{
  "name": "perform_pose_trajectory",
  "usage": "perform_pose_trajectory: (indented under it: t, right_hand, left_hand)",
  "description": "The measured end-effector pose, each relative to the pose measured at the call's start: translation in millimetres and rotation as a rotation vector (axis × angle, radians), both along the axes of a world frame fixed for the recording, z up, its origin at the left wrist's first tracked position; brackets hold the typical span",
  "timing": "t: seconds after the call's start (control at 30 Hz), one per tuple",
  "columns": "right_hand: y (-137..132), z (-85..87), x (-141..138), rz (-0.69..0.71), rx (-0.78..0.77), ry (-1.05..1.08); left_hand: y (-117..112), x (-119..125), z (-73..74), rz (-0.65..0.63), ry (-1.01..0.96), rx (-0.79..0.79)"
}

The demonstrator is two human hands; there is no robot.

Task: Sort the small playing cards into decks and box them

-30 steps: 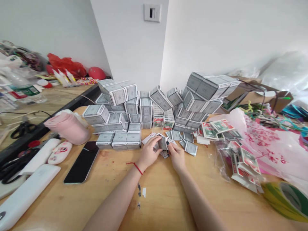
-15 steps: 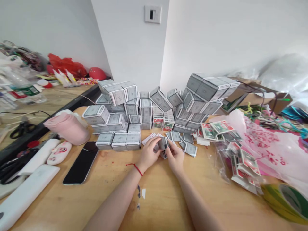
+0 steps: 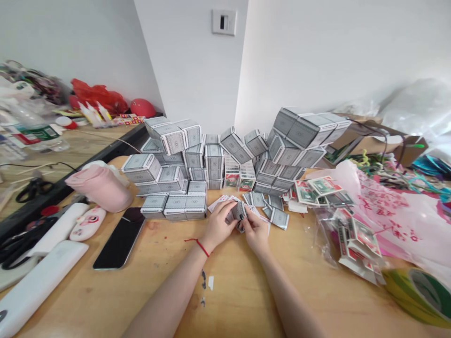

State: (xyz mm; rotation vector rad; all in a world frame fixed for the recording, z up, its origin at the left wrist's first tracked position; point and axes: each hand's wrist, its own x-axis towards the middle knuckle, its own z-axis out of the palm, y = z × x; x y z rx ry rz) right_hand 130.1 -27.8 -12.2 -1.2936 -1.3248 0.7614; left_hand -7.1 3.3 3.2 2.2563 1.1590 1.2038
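Observation:
Between my two hands is a grey-backed playing card, its surface appearing bent. My left hand grips it from the left, a red string round the wrist. From the right, my right hand pinches its other side with thumb and fingers. Underneath lie loose playing cards, some face up, partly hidden by my hands. Just beyond and to the right are several folded grey cards. Box-like blocks folded from cards are stacked behind, on both sides.
A black phone, a pink pouch and a white mouse lie left. On the right are opened card boxes, pink printed plastic and a roll of yellow-green tape. A wall stands behind the stacks.
My right fingers have shifted slightly around the card, and a bit more of the face-up cards shows beside them. My left hand stays almost in place.

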Motion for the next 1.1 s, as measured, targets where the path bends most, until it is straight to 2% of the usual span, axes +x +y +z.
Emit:
perform_pose_trajectory:
  t: [0.23, 0.37, 0.5, 0.6, 0.67, 0.83, 0.97, 1.1]
  right_hand:
    - [0.0, 0.4, 2.9, 0.009, 0.0, -0.054]
    - [1.7, 1.0, 3.3, -0.066, -0.009, -0.04]
    - [4.0, 6.6, 0.7, -0.061, -0.074, 0.183]
    - [4.4, 12.4, -2.2, -0.017, -0.11, 0.361]
    - [3.7, 15.1, -3.9, -0.003, -0.106, 0.399]
    - [0.9, 13.4, -6.2, 0.064, -0.092, 0.287]
    - [-1.1, 10.3, -7.1, 0.124, -0.079, 0.151]
    - [-4.3, 12.0, -8.6, 0.1, -0.043, 0.048]
  left_hand:
    - [-0.5, -0.1, -0.8, -0.027, 0.015, -0.009]
    - [-2.6, 2.9, 0.9, -0.053, 0.012, -0.015]
    - [-4.3, 4.8, 5.9, -0.06, -0.061, -0.066]
    - [-3.5, 4.7, 6.4, -0.071, -0.204, -0.179]
    - [-2.2, 5.0, 4.3, -0.059, -0.278, -0.267]
    - [-0.6, 7.8, -2.1, 0.045, -0.298, -0.36]
    - [1.9, 7.8, -3.3, 0.109, -0.338, -0.324]
    - [5.9, 6.1, -2.8, 0.134, -0.289, -0.273]
